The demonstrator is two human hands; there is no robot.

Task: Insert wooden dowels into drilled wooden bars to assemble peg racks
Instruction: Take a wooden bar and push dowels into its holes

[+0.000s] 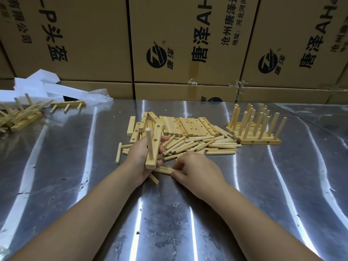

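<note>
My left hand (140,159) grips a drilled wooden bar (155,142), held tilted off the table. One dowel (149,143) stands in its lowest hole; two more holes above it show open. Just to the right, my right hand (195,169) pinches a loose dowel (164,170) that lies on the steel table. Another dowel (154,179) lies under my left hand. Behind the hands sits a heap of loose dowels (205,145) and a row of drilled bars (186,127).
Finished peg racks (258,129) stand stacked at the right, pegs up. More racks (20,115) lie piled at the far left, one rack (68,105) beside them, near white foam pieces (37,85). Cardboard boxes (178,44) wall off the table's back edge.
</note>
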